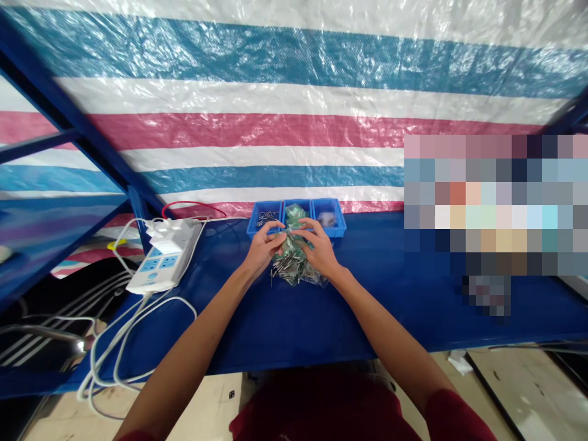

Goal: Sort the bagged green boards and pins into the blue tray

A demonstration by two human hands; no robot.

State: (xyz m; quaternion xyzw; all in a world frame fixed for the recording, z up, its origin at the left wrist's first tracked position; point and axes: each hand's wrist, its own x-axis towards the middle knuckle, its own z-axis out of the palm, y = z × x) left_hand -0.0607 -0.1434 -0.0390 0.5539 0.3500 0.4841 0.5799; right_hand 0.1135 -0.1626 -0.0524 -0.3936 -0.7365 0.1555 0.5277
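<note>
A pile of thin metal pieces [288, 267] lies on the blue table, with clear plastic bags [313, 275] at its right. Over the pile, my left hand [265, 248] has its thumb and fingers pinched at the edge of a greenish clear plastic bag [289, 244]. On the bag's other side is my right hand [318, 246], its fingers curled against the plastic. Just behind stand three joined blue bins: the left bin [252, 225] holds metal pieces, the middle one greenish plastic, the right bin [340, 225] a pale clear bag.
A white power strip [151, 278] with plugs and looped white cables [122, 331] lies on the table's left part. Behind the table [386, 294] hangs a striped plastic sheet [275, 135]. The right side is partly pixelated.
</note>
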